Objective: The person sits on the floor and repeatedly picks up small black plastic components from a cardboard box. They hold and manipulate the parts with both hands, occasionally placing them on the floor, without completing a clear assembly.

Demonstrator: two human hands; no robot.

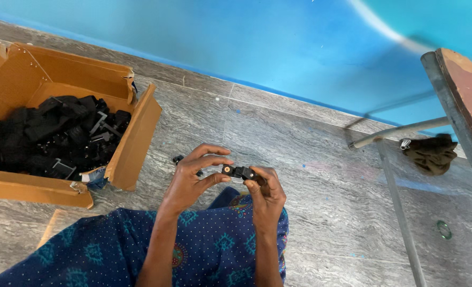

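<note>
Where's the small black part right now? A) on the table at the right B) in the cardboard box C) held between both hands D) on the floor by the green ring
C: the small black part is pinched between the left hand and right hand, above the lap.

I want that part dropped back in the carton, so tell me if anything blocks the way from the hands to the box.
Nothing visible blocks it. Both the left hand and right hand pinch the small black part; bare floor lies between it and the open cardboard box at left.
</note>
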